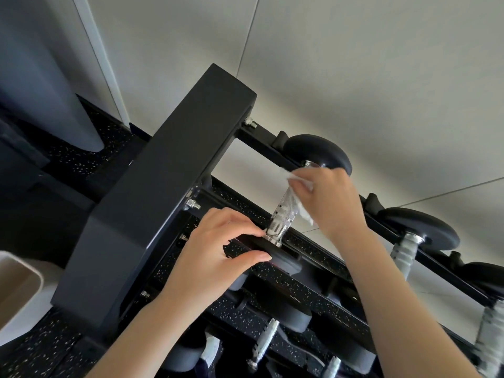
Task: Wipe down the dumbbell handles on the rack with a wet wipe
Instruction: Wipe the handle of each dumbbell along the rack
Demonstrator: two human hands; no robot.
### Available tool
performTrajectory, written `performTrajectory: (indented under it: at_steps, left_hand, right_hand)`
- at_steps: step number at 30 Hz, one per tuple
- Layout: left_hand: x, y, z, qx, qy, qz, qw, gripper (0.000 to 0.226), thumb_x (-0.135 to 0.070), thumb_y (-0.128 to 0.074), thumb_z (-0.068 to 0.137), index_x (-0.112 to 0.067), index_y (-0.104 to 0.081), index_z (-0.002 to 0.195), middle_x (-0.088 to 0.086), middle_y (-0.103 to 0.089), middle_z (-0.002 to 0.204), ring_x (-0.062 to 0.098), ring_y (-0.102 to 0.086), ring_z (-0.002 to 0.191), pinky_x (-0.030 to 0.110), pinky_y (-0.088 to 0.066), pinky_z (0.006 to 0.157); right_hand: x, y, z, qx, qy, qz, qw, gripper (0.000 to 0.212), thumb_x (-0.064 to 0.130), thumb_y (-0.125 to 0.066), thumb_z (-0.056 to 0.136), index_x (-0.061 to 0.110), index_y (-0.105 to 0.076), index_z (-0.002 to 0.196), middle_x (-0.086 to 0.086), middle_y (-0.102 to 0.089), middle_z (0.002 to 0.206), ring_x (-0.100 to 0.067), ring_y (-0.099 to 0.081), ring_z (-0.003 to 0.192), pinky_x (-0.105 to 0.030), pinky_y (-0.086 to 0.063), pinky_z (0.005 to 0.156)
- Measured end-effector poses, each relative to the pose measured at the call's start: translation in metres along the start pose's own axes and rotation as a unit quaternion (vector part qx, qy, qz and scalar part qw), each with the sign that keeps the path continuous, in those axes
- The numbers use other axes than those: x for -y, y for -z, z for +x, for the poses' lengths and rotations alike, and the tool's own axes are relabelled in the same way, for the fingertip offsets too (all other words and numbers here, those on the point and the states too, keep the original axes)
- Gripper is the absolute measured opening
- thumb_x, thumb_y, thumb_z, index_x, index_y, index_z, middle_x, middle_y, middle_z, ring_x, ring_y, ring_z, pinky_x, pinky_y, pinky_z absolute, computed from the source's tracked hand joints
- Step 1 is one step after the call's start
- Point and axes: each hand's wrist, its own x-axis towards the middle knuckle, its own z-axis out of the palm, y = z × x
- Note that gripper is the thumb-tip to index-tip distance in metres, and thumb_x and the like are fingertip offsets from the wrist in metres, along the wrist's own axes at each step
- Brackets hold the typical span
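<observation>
A black dumbbell rack (163,192) fills the middle of the head view. On its top tier lies a dumbbell with a knurled chrome handle (282,214) and black round heads (319,151). My right hand (327,197) presses a white wet wipe (297,186) around the upper part of that handle. My left hand (218,252) grips the near head (283,264) of the same dumbbell, thumb beside the handle's collar. Part of the wipe is hidden under my fingers.
More dumbbells (420,233) with ridged handles rest further right on the top tier and on the lower tiers (264,345). White tiled wall panels (354,77) stand behind the rack. Speckled black rubber floor (90,148) lies left, with a pale bin (19,290) at the left edge.
</observation>
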Motion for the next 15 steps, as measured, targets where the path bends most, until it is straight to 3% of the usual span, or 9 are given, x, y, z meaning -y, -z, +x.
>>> performTrajectory:
  at_steps: [3, 7, 11, 15]
  left_hand:
    - [0.001, 0.0, 0.0, -0.003, 0.001, -0.004, 1.0, 0.024, -0.048, -0.068, 0.072, -0.035, -0.071, 0.092, -0.017, -0.062, 0.097, 0.012, -0.056, 0.103, 0.025, -0.044, 0.078]
    - [0.001, 0.001, 0.0, 0.003, 0.005, -0.004, 1.0, 0.025, -0.049, -0.068, 0.071, -0.034, -0.071, 0.092, -0.017, -0.062, 0.097, 0.013, -0.055, 0.104, 0.022, -0.043, 0.079]
    - [0.001, 0.001, 0.001, 0.007, 0.001, -0.002, 1.0, 0.025, -0.048, -0.068, 0.071, -0.034, -0.071, 0.092, -0.016, -0.062, 0.098, 0.015, -0.055, 0.104, 0.021, -0.044, 0.08]
    - [0.0, 0.001, 0.0, -0.001, -0.007, -0.008, 1.0, 0.025, -0.045, -0.07, 0.07, -0.031, -0.071, 0.092, -0.017, -0.062, 0.098, 0.014, -0.056, 0.103, 0.018, -0.044, 0.079]
  right_hand:
    - [-0.007, 0.0, 0.012, -0.061, -0.039, 0.011, 0.997, 0.018, 0.028, -0.055, 0.093, 0.021, -0.072, 0.094, -0.004, -0.058, 0.06, -0.032, -0.056, 0.061, -0.031, -0.044, 0.057]
    - [-0.004, -0.01, 0.009, -0.096, -0.038, 0.036, 0.994, 0.017, 0.026, -0.056, 0.092, 0.019, -0.072, 0.094, -0.005, -0.059, 0.06, -0.029, -0.055, 0.057, -0.035, -0.05, 0.057]
    - [0.009, -0.01, -0.003, 0.046, 0.001, -0.018, 0.999, 0.028, 0.04, -0.048, 0.094, 0.024, -0.07, 0.102, 0.001, -0.068, 0.071, -0.018, -0.063, 0.06, -0.03, -0.055, 0.061]
    - [0.025, -0.013, -0.025, 0.146, 0.033, -0.015, 0.989, 0.028, 0.045, -0.047, 0.093, 0.031, -0.069, 0.101, 0.0, -0.07, 0.078, -0.021, -0.066, 0.072, -0.033, -0.055, 0.067]
